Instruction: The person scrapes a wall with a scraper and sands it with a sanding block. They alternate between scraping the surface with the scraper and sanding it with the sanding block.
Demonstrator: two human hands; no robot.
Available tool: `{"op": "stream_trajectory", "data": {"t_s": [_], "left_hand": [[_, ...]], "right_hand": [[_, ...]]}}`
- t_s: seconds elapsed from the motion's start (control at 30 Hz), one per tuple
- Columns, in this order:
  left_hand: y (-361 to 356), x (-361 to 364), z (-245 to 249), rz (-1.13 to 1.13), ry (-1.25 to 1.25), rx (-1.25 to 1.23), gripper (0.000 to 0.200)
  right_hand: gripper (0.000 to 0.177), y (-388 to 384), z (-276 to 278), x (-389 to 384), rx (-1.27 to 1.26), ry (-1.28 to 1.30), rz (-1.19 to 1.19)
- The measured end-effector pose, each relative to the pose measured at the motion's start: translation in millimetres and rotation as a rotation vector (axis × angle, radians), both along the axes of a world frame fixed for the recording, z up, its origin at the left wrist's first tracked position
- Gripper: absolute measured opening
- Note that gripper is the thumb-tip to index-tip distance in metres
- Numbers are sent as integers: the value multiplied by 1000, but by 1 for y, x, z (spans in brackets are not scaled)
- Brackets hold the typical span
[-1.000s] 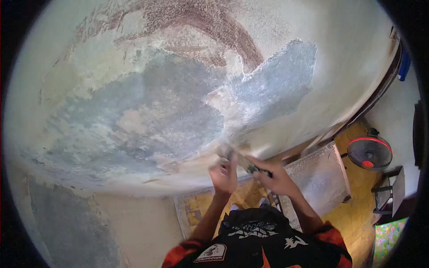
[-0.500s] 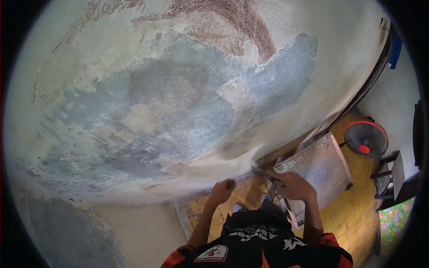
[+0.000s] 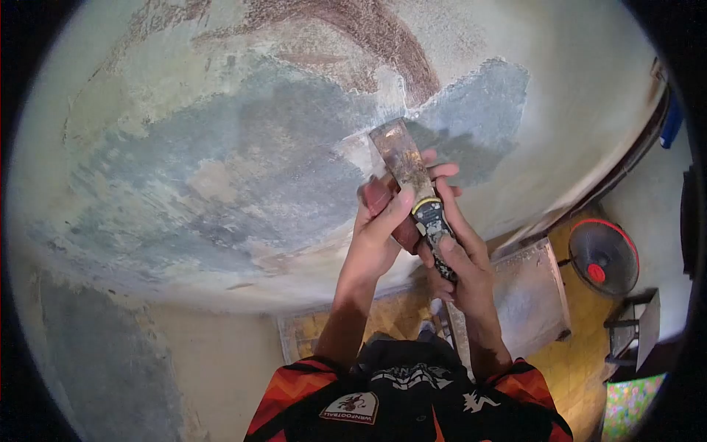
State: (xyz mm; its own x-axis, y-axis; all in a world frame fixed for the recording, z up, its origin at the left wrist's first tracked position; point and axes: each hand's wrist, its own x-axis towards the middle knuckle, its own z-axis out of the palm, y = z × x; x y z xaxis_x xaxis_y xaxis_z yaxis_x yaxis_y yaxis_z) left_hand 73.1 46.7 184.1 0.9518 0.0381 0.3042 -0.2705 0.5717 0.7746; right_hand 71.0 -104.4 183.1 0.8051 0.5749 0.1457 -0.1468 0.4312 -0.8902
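The right hand [image 3: 465, 276] hides most of the scraper handle [image 3: 432, 222], and the left hand [image 3: 374, 237] covers an unidentifiable reddish thing [image 3: 377, 197].

The black shirt [image 3: 412, 401] has short orange-patterned sleeves [image 3: 283, 394]. White lettering [image 3: 412, 376] and a white badge [image 3: 356, 407] mark the chest. Left hand [image 3: 375, 236] and right hand [image 3: 462, 261] are bare.

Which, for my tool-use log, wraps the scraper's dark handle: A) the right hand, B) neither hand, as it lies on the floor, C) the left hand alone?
A: the right hand is closed round the dark handle of the scraper, below its yellow band, while the left hand grips higher up with its thumb on the blade.
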Motion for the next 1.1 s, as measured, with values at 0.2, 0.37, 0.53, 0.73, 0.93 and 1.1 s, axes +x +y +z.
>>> {"op": "stream_trajectory", "data": {"t_s": [0.2,0.37,0.53,0.73,0.93,1.1], "left_hand": [[-27,18,17,276,82,13,39],[-31,24,22,533,94,119,25],[-34,31,12,662,-6,185,18],[-35,32,36,714,-42,147,17],[-40,26,33,644,-3,96,18],[-30,46,27,806,-137,194,16]], "right_hand": [[65,0,0,12,-46,-19,-32],[59,4,0,8,95,12,47],[59,7,-10,5,82,14,-17],[60,7,8,11,48,-23,-35],[61,2,6,6,37,17,-32],[59,10,3,13,57,-32,-24]]}}
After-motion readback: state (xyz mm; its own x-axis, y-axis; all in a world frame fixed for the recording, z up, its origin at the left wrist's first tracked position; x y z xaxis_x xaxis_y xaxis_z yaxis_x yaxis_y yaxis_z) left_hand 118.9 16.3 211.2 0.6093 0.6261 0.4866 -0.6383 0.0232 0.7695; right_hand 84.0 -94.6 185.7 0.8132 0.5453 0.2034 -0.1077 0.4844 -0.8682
